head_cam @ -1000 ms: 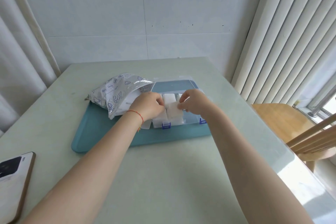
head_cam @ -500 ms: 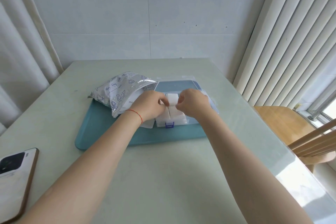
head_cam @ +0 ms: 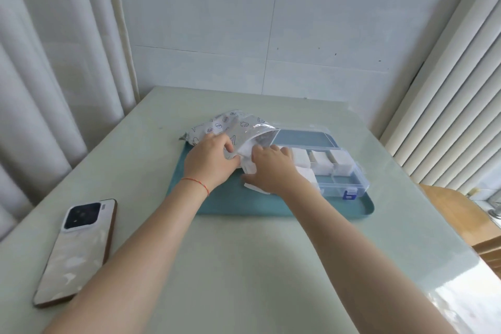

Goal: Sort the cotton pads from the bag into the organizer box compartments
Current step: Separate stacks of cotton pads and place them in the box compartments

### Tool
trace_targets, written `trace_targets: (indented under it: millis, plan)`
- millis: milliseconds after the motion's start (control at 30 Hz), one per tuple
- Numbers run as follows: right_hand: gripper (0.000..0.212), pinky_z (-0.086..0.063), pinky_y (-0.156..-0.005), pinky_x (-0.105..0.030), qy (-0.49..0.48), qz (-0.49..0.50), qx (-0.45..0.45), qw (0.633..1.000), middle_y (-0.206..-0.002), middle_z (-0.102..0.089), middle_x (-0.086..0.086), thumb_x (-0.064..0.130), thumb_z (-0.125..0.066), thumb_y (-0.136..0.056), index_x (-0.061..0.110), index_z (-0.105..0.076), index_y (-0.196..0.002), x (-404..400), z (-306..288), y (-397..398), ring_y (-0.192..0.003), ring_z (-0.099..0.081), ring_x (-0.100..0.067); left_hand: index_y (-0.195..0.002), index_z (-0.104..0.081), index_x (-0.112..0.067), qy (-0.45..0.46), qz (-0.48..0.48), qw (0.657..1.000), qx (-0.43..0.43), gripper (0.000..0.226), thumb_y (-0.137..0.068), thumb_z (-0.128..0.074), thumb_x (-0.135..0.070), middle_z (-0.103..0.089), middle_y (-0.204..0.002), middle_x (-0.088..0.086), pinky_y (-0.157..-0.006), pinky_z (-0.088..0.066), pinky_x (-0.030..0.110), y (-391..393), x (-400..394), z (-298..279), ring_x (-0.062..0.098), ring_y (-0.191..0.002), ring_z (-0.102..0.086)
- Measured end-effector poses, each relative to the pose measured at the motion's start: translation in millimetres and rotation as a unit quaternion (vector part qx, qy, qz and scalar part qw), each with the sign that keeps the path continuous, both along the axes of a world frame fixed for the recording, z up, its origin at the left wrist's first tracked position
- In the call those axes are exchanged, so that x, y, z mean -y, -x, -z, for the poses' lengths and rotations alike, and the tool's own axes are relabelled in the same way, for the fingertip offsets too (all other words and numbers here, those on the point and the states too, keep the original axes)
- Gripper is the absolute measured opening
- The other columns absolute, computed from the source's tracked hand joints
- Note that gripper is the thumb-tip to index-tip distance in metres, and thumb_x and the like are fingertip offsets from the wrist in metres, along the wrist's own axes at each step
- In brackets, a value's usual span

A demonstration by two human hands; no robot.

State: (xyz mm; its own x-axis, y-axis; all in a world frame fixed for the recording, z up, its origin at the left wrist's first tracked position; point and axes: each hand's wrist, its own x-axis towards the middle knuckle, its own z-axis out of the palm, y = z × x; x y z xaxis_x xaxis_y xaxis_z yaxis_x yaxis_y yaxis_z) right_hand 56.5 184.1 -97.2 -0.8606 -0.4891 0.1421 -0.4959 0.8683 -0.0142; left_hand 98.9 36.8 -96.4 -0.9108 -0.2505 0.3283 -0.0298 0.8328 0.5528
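While several compartments of the organizer box point(head_cam: 336, 171) at frame centre-right already hold cotton pads point(head_cam: 322, 164), I judge more remain — my left hand point(head_cam: 210, 161) grips the bag point(head_cam: 230, 130), right hand point(head_cam: 271, 168) pinching pads at its mouth.

- I'm seeing a glossy, crinkled plastic bag point(head_cam: 230, 127) and a clear hard-plastic organizer box point(head_cam: 349, 184).
- I'm noting soft, matt cotton pads point(head_cam: 322, 164), a smooth matt teal tray point(head_cam: 271, 206), and a glossy surface point(head_cam: 244, 266).

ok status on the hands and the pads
Left hand holds bag mouth. Right hand reaching into it. Organizer box part filled. Nothing in the way.
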Motion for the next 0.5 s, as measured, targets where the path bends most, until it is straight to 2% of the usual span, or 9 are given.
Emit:
trace_targets:
  millis: [133,267,367,500]
  plan:
    - [0.052,-0.030,-0.098,-0.039,-0.018,0.015,-0.009,1.000,-0.105,-0.061,-0.004,0.054,-0.064,-0.081,0.014,-0.051,-0.113,6.3,3.8,3.1,-0.109,-0.051,-0.026,-0.082,-0.060,-0.027,-0.027,-0.010,0.999,0.017,0.008,-0.081,-0.065,-0.032,-0.054,-0.080,-0.008,-0.067,-0.045,0.030,-3.8,0.4,1.2,0.021,-0.080,-0.057]
    - [0.021,-0.029,-0.096,-0.037,-0.012,0.019,-0.033,0.999,-0.100,-0.066,-0.004,0.025,-0.056,-0.086,0.015,-0.058,-0.104,8.6,3.8,5.8,-0.106,-0.054,-0.026,-0.077,-0.060,-0.029,-0.058,-0.009,0.998,0.013,0.006,-0.081,-0.065,-0.028,-0.053,-0.073,-0.011,-0.067,-0.047,0.029,-5.2,3.1,1.4,0.021,-0.077,-0.057]
    - [0.019,-0.028,-0.096,-0.037,-0.012,0.029,-0.033,0.999,-0.097,-0.067,-0.005,0.015,-0.053,-0.084,0.016,-0.060,-0.102,8.5,1.6,4.8,-0.103,-0.056,-0.027,-0.077,-0.061,-0.027,-0.066,-0.010,0.998,0.009,0.005,-0.081,-0.063,-0.026,-0.054,-0.069,-0.010,-0.063,-0.045,0.028,-5.0,3.3,1.9,0.019,-0.073,-0.056]
    - [0.019,-0.029,-0.095,-0.037,-0.029,0.025,-0.031,0.999,-0.098,-0.065,-0.004,0.016,-0.055,-0.084,0.017,-0.057,-0.102,8.9,5.0,6.0,-0.104,-0.055,-0.026,-0.077,-0.064,-0.024,-0.096,-0.003,0.995,-0.002,0.004,-0.080,-0.064,-0.025,-0.057,-0.065,-0.008,-0.062,-0.047,0.028,-5.8,1.2,1.6,0.015,-0.066,-0.055]
